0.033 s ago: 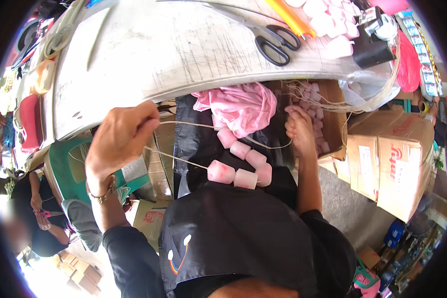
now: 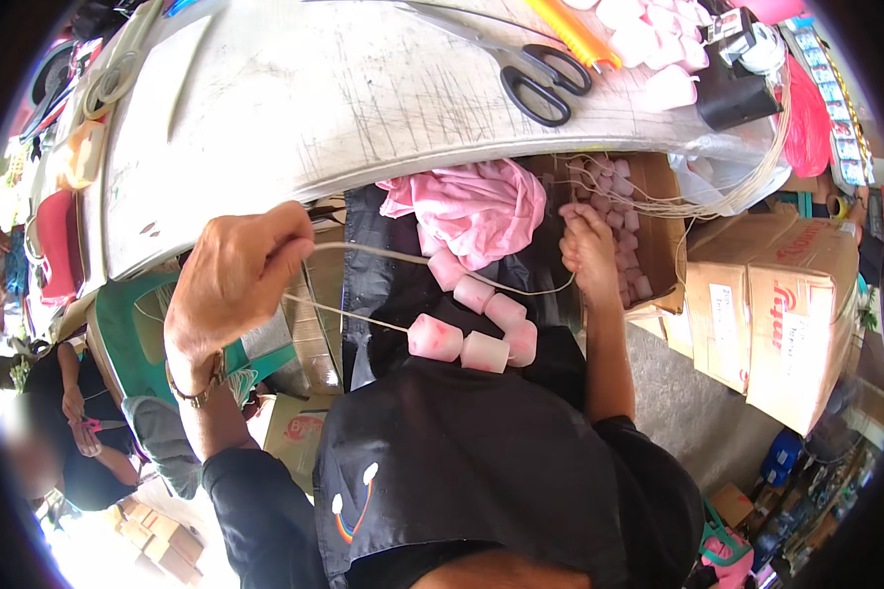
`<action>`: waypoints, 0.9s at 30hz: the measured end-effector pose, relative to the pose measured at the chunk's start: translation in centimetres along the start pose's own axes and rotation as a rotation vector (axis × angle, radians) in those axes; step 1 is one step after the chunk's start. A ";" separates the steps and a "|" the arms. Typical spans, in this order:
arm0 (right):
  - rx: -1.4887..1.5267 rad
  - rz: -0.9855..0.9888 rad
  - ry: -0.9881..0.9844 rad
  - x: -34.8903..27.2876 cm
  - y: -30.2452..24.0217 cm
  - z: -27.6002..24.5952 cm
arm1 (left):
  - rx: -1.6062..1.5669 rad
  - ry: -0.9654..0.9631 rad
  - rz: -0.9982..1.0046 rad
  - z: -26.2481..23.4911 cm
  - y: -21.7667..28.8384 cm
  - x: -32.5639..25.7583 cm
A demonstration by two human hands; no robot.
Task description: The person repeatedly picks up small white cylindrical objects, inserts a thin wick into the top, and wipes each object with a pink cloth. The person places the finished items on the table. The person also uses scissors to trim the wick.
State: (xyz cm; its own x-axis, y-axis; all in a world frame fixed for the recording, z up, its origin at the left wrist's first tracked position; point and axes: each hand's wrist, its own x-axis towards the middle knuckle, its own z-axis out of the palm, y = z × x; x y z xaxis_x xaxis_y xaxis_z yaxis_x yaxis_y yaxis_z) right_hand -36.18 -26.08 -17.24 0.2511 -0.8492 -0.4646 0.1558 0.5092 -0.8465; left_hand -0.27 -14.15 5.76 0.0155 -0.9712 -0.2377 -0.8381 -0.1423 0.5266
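Scratched white worktable (image 2: 295, 108) | below its edge, left hand (image 2: 231, 280) pinches cord (image 2: 363, 253) strung with pink cylinders (image 2: 476, 324) | right hand (image 2: 589, 245) curled into open carton (image 2: 658, 226) of pieces

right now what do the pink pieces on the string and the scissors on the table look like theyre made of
Pink pieces: probably soft foam or sponge, matte, with pale cut ends and rounded edges. String: thin off-white cord, likely cotton or nylon; cannot tell which. Scissors: glossy black plastic handles, blades apparently grey metal.

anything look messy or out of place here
The pink cloth hangs bunched off the table edge, and loose string spills tangled over the open box. Otherwise nothing stands out.
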 end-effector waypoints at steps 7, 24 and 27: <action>-0.281 -0.247 0.228 -0.6 -2.8 2.5 | 0.345 -0.019 0.399 6.2 0.0 2.3; 0.022 -0.403 -0.014 -4.6 -7.0 5.3 | -0.288 -0.004 0.813 11.0 7.4 2.7; 0.160 -0.518 -0.042 -6.2 -7.6 7.1 | -0.483 0.047 0.504 12.2 8.5 4.6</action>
State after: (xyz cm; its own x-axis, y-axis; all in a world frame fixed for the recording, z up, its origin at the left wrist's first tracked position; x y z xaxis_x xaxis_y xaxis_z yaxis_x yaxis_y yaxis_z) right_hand -32.16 -23.67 -6.05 0.1405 -0.9899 0.0171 0.4117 0.0428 -0.9103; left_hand -13.96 -17.45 -0.81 -0.2790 -0.9468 0.1606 -0.4134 0.2693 0.8698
